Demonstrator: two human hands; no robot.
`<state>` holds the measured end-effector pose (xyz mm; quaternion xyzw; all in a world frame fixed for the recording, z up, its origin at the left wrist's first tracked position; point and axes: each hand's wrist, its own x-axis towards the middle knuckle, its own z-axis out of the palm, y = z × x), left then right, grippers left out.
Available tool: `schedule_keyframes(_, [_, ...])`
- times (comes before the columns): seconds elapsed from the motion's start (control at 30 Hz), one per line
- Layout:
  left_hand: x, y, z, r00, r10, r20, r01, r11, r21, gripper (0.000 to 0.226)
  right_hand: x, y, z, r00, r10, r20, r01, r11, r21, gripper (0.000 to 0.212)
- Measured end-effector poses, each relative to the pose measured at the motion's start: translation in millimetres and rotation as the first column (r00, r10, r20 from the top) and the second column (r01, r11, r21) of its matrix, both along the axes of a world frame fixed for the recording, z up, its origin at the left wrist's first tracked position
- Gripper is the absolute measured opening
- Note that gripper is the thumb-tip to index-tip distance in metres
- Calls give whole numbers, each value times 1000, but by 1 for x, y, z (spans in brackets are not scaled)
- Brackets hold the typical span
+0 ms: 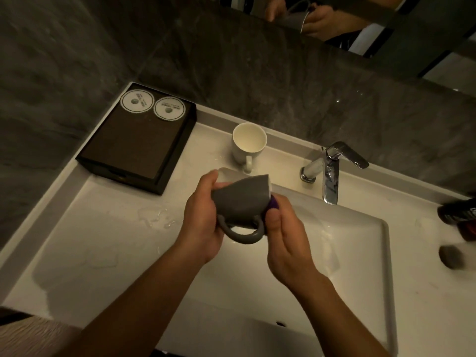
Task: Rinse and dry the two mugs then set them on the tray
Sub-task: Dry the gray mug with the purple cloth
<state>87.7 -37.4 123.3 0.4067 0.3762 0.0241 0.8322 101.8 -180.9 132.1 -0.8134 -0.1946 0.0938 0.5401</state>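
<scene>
— Progress?
— Grey mug [242, 199] hangs tilted just left of the tap [329, 171], left hand [203, 222] gripping its body, right hand [286, 243] pinching a purple cloth [273, 203] at its rim: drying, I'd judge.
— Remaining?
— White mug [248, 145], standing left of the tap; tray [134, 150] farther left holds neither.

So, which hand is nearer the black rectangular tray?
Left. The left hand grips the grey ceramic mug right of the black tray; the right hand lies beyond the mug.
</scene>
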Motion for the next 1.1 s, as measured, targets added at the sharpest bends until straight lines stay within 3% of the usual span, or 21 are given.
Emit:
schedule_keyframes(0.07, [4, 2, 3, 988, -50, -148, 51, 999, 5, 28, -5, 2, -5, 998, 41, 56, -39, 999, -37, 27])
schedule_keyframes(0.13, [5, 0, 3, 991, 0, -135, 29, 976, 216, 22, -8, 4, -8, 1000, 6, 20, -6, 1000, -12, 25])
schedule_keyframes(0.23, [0, -8, -3, 999, 32, -9, -23, 855, 519, 19, -10, 8, -4, 989, -78, -128, 88, 993, 79, 26])
schedule_keyframes(0.3, [-7, -13, -5, 990, 4, 138, -100, 713, 694, 16, -5, 8, 2, 949, -116, -294, 167, 974, 155, 30])
schedule_keyframes(0.4, [-15, -13, -23, 943, -137, 303, -186, 539, 822, 33, 7, 6, 6, 912, -152, -380, 217, 967, 135, 36])
schedule_keyframes(0.43, [-15, -11, -26, 925, -176, 336, -194, 541, 818, 37, 7, 5, 6, 914, -150, -377, 215, 967, 136, 36])
schedule_keyframes(0.47, [-15, -11, -24, 929, -168, 328, -170, 596, 785, 39, 6, 4, 4, 928, -145, -343, 198, 972, 124, 35])
schedule_keyframes(0.5, [-14, -11, -17, 954, -91, 284, -134, 720, 681, 36, 4, 4, 2, 950, -145, -278, 178, 979, 96, 33])
schedule_keyframes(0.53, [-11, -12, -7, 982, -18, 186, -85, 845, 528, 34, 1, 4, -1, 971, -137, -197, 152, 987, 58, 29])
schedule_keyframes(0.57, [-7, -11, -3, 998, 12, 59, -27, 962, 273, 35, -2, 3, -3, 988, -112, -105, 114, 993, 12, 26])
schedule_keyframes(0.6, [-5, -7, 0, 998, -7, -69, 10, 999, 47, 41, -4, 2, -6, 997, -73, -17, 72, 997, -35, 24])
schedule_keyframes(0.63, [-3, -4, 2, 987, -56, -147, 46, 996, -71, 46, -5, 0, -9, 998, -27, 50, 31, 996, -83, 23])
schedule_keyframes(0.67, [-1, -1, 2, 978, -96, -185, 81, 993, -87, 48, -6, 0, -12, 995, 20, 93, -8, 992, -124, 23])
schedule_keyframes(0.73, [0, 1, 1, 977, -89, -193, 101, 994, 49, 41, -8, 0, -14, 993, 36, 112, -21, 990, -138, 23])
schedule_keyframes(0.87, [0, -7, -2, 992, -16, -128, 63, 925, 374, 32, -12, 4, -7, 997, -73, 30, 74, 997, -5, 27])
schedule_keyframes(1.03, [-8, -12, -1, 999, -44, 4, 28, 696, 717, 17, -4, 3, 0, 969, -146, -199, 160, 986, 55, 31])
schedule_keyframes(1.1, [-14, -14, -5, 991, -69, 113, -50, 593, 804, 27, 2, 2, 5, 960, -123, -252, 148, 986, 82, 39])
